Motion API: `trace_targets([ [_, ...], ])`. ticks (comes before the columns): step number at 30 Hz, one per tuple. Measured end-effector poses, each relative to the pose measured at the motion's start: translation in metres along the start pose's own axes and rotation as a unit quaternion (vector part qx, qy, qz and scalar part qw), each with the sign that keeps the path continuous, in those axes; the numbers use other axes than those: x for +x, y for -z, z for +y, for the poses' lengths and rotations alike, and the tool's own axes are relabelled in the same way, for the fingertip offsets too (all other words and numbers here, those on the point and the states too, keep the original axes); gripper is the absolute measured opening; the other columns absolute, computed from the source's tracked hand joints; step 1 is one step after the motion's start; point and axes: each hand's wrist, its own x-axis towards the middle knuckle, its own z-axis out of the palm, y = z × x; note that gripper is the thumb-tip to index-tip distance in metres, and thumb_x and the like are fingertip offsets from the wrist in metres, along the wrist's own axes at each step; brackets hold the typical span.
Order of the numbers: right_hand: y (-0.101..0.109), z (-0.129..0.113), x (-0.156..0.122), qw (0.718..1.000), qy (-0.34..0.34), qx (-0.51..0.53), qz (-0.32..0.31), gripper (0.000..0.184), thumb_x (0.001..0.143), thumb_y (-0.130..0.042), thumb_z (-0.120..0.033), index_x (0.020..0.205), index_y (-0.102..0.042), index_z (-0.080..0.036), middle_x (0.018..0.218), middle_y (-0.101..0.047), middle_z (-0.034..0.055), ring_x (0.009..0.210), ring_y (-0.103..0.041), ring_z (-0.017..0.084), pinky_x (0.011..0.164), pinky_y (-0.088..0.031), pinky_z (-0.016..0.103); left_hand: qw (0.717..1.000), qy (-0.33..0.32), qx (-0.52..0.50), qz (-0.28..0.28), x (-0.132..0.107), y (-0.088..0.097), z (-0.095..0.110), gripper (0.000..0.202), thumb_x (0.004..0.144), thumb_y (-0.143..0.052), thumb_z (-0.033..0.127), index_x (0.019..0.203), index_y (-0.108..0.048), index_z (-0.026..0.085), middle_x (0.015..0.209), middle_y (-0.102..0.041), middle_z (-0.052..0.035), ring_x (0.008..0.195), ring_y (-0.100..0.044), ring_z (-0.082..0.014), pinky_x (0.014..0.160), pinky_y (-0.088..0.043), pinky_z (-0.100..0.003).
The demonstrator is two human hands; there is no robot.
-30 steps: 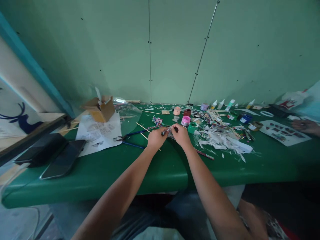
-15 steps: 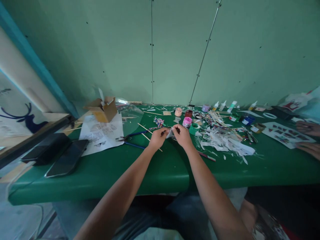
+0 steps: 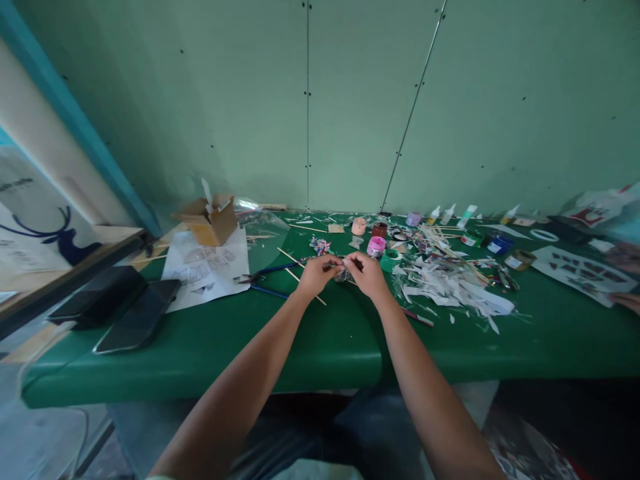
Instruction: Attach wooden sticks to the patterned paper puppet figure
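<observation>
Far left: a dark case [image 3: 95, 297] and a phone [image 3: 137, 325] lie side by side on the green table [image 3: 320, 340].
Printed sheet [image 3: 207, 267]: lies flat, with a cardboard box [image 3: 210, 220] standing open on its far corner.
Blue-handled pliers [image 3: 270, 272]: lie just left of the hands beside a wooden stick [image 3: 300, 277]. Neither is touched.
Left hand [image 3: 316, 275]: thumb and forefinger are pressed together on one end of a slim dark piece [image 3: 333, 265].
Slim dark piece: held just above the table between the two hands. Its long axis runs left to right, about level. It is too small to tell which end is the tip.
Crumpled scrap [image 3: 343, 273]: pale, it hangs right under the dark piece and touches it.
Right hand [image 3: 369, 275]: fingertips are closed in a pinch at the scrap and the piece's other end. The palm faces down.
Step in hand: by my reading, fine two-handed fitting of scrap to piece, mid-way.
Next move calls for: a steady left pinch, small motions from the right fingertips, and the piece kept level.
Right of the hands: a pink pot [image 3: 376, 246] and a green tape roll [image 3: 390, 259], then a heap of paper scraps [image 3: 450, 287].
Far right edge: another person's hand [image 3: 629, 301], well apart.
</observation>
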Motion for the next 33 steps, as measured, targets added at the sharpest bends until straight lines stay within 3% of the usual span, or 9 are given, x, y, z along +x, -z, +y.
trace_targets([
  [4, 0.0, 0.0, 0.0, 1.0, 0.004, 0.002, -0.015, 0.025, 0.088, -0.045, -0.039, 0.079, -0.06, -0.02, 0.07, -0.061, 0.0007, 0.061, -0.052, 0.015, 0.06, -0.039, 0.025, 0.999, -0.018, 0.024, 0.023, -0.002, 0.004, 0.006, 0.035, 0.077, -0.069, 0.031, 0.11, -0.065, 0.018, 0.099, -0.071, -0.0066, 0.083, -0.067, -0.0158, 0.075, -0.054, -0.026],
  [7, -0.001, 0.0, -0.001, 1.0, -0.004, 0.006, -0.023, 0.026, 0.088, -0.045, -0.04, 0.078, -0.059, -0.02, 0.067, -0.058, -0.0003, 0.061, -0.052, 0.015, 0.059, -0.039, 0.025, 0.997, -0.055, 0.054, 0.017, -0.004, 0.008, 0.012, 0.033, 0.078, -0.068, 0.031, 0.11, -0.068, 0.02, 0.106, -0.07, -0.0063, 0.088, -0.066, -0.0163, 0.076, -0.053, -0.026],
  [14, -0.001, -0.001, -0.001, 0.998, -0.007, 0.031, -0.057, 0.027, 0.088, -0.046, -0.041, 0.076, -0.058, -0.02, 0.063, -0.055, -0.0017, 0.057, -0.049, 0.014, 0.057, -0.036, 0.025, 0.991, -0.078, 0.106, 0.013, -0.006, 0.01, 0.011, 0.026, 0.081, -0.066, 0.027, 0.106, -0.071, 0.022, 0.102, -0.072, -0.0049, 0.084, -0.067, -0.0159, 0.077, -0.052, -0.027],
  [21, 0.0, -0.001, -0.001, 0.998, -0.021, 0.028, -0.056, 0.027, 0.09, -0.044, -0.041, 0.079, -0.058, -0.02, 0.058, -0.053, -0.0024, 0.054, -0.049, 0.014, 0.055, -0.035, 0.025, 0.993, -0.085, 0.077, 0.038, -0.004, 0.008, 0.009, 0.029, 0.076, -0.072, 0.033, 0.103, -0.07, 0.022, 0.099, -0.071, -0.0041, 0.076, -0.065, -0.0136, 0.065, -0.052, -0.023],
  [26, 0.0, -0.002, 0.0, 0.997, -0.019, 0.027, -0.07, 0.027, 0.091, -0.044, -0.039, 0.078, -0.058, -0.02, 0.056, -0.052, -0.0027, 0.056, -0.051, 0.015, 0.057, -0.035, 0.025, 0.993, -0.102, 0.051, 0.019, -0.004, 0.01, 0.008, 0.025, 0.076, -0.072, 0.032, 0.098, -0.072, 0.021, 0.096, -0.072, -0.0046, 0.081, -0.067, -0.0159, 0.071, -0.053, -0.025],
  [33, 0.001, 0.0, 0.0, 0.996, -0.009, 0.041, -0.073, 0.026, 0.09, -0.046, -0.039, 0.082, -0.061, -0.019, 0.06, -0.057, -0.0015, 0.056, -0.052, 0.014, 0.056, -0.036, 0.025, 0.987, -0.148, 0.045, 0.031, -0.004, 0.011, 0.01, 0.021, 0.076, -0.072, 0.032, 0.093, -0.074, 0.021, 0.092, -0.072, -0.0054, 0.08, -0.066, -0.0159, 0.066, -0.052, -0.025],
])
